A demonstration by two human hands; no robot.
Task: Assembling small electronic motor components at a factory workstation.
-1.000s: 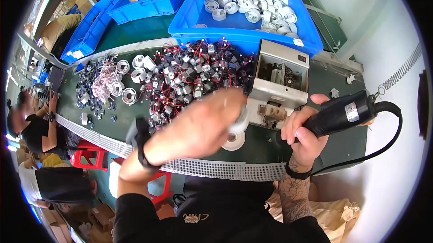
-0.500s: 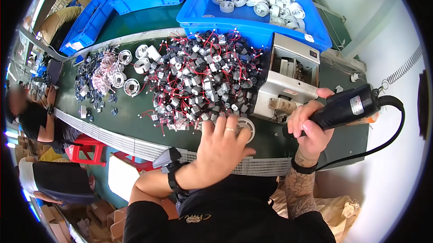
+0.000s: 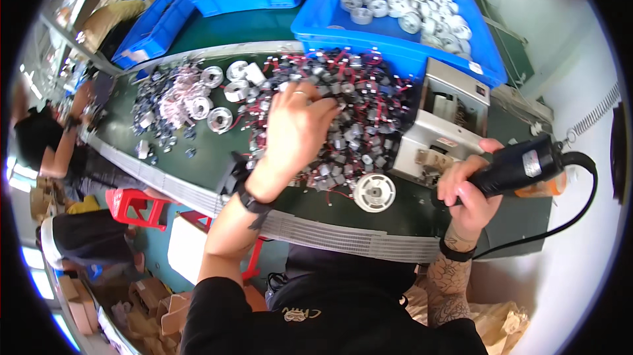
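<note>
My left hand (image 3: 298, 127) is over the heap of small grey motor-like parts with red wires (image 3: 356, 134), back up. Its fingers are bent down and the thumb stands apart from them; the fingertips are partly hidden, and no part shows in its grasp. In my right hand (image 3: 469, 190) is a black electric screwdriver (image 3: 521, 167), held sideways with its cord end to the right. A white round plastic housing (image 3: 374, 192) lies on the green work surface between my hands, near the front edge.
A grey metal device (image 3: 438, 124) stands right of the heap. Behind it, a blue bin (image 3: 389, 40) holds many white round housings. More housings (image 3: 219, 119) and dark small parts (image 3: 148, 101) lie to the left. A coiled spring (image 3: 593, 108) hangs at right. Co-workers are at far left.
My left hand has moved forward and left from the front of the table onto the heap, uncovering the white housing. My right hand keeps the screwdriver. The whole view has shifted slightly.
</note>
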